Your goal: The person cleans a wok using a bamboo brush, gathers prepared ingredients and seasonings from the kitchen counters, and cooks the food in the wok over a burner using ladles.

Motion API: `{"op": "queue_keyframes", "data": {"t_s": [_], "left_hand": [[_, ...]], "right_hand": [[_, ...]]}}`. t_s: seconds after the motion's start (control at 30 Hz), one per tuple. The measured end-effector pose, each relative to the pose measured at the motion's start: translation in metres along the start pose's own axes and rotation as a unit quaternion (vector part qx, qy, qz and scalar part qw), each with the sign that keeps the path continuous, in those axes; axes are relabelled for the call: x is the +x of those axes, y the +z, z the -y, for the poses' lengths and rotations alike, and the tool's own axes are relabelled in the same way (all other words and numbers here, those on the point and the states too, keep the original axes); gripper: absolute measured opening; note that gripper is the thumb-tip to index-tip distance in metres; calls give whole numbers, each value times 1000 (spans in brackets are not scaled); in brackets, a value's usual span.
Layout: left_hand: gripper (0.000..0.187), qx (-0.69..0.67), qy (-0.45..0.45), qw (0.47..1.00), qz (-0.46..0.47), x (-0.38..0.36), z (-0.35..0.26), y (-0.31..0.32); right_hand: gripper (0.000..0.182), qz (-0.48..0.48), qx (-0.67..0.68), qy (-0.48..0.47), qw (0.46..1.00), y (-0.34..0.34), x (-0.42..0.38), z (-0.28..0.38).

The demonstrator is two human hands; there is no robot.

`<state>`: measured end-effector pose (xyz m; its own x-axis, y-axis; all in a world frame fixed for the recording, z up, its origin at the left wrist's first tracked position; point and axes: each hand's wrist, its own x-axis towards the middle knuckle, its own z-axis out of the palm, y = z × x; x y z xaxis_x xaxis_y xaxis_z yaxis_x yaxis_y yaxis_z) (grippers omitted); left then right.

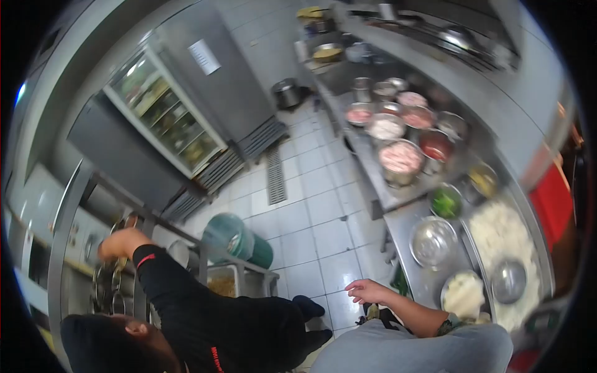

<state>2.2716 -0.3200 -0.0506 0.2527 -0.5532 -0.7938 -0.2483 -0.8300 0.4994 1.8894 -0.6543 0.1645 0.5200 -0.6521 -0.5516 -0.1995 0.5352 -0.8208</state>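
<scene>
My right hand (368, 291) reaches in from the lower right, in front of my grey shirt (410, 348). Its fingers are loosely stretched and a little apart, with nothing in them, and it hangs over the white tiled floor. Nearest to it on the right are a bowl of white food (463, 294) and an empty-looking metal bowl (433, 241) on the steel counter (404, 233). My left hand is out of the frame.
Beside me on the left, a co-worker in black (230, 323) stretches an arm toward a rack (74, 193). Bins (255, 248) stand past them. Refrigerators (205, 74) line the far left. Bowls of pink food (400, 156) and a tray of white food (504, 233) occupy the right counter.
</scene>
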Motion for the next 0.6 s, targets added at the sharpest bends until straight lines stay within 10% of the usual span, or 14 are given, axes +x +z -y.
{"op": "queue_keyframes", "data": {"t_s": [0.07, 0.1, 0.13, 0.17, 0.2, 0.6], "left_hand": [[27, -2, 50, 999, 0, 1, 50, -2], [28, -50, 226, 970, 78, -7, 72, -21], [36, -53, 351, 934, -32, -25, 74, 21], [46, 393, 230, 887, -76, -40, 54, 36], [49, 339, 160, 926, -42, -92, -32, 38], [31, 8, -104, 995, -1, 15, -95, 104]], "right_hand": [[32, 30, 18, -13, 999, -10, 28, 22], [28, 42, 40, -13, 998, -19, 45, 28], [27, 24, 34, -12, 999, -25, 65, 33], [26, 20, 28, -22, 999, -29, 77, 46], [26, 26, 24, -29, 999, -31, 89, 62], [24, 63, -46, -85, 993, -47, 236, 206]]}}
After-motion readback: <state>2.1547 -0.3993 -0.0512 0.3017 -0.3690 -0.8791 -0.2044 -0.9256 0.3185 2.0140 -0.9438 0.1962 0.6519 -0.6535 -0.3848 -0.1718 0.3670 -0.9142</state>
